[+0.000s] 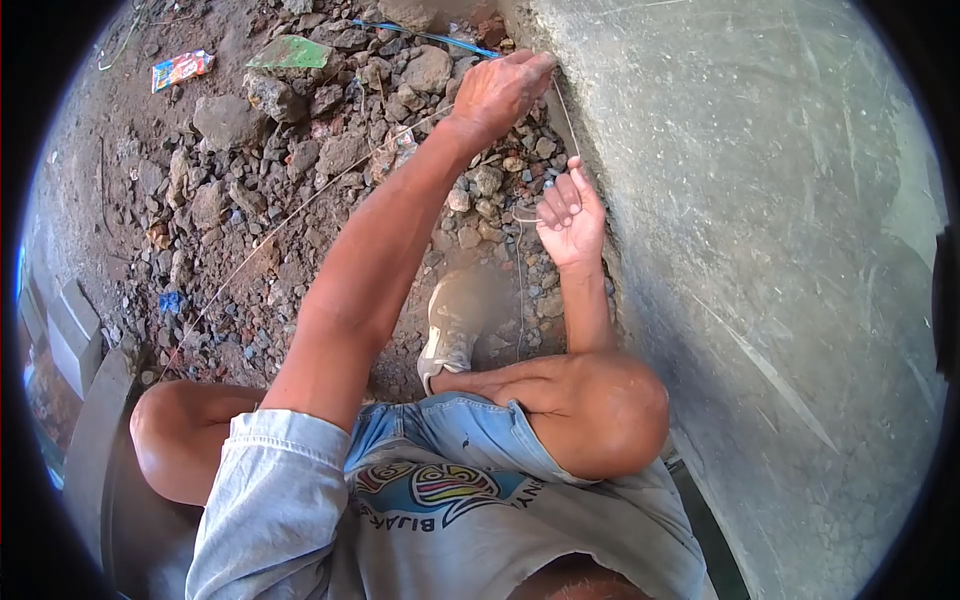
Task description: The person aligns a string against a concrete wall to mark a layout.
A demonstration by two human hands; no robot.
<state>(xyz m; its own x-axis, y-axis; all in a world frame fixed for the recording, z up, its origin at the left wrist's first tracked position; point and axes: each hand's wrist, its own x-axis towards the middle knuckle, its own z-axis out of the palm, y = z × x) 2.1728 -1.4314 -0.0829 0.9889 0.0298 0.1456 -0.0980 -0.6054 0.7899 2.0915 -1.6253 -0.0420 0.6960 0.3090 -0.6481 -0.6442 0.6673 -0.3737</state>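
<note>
Your left grip [505,90] pinches the string [568,116] beside the concrete [760,240] — your right grip [573,222], fingers curled, pinches it nearer you, apparently so the span between both grips stays taut.

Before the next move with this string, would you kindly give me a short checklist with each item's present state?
- Left hand gripping the string: ok
- Right hand gripping it too: ok
- Stretch between the hands straight: ok
- Thin strand beside the right hand drawn taut: not ok, it lies slack
- Long line over the stones free of snags: cannot tell
- Long line's far end secured: cannot tell
</note>
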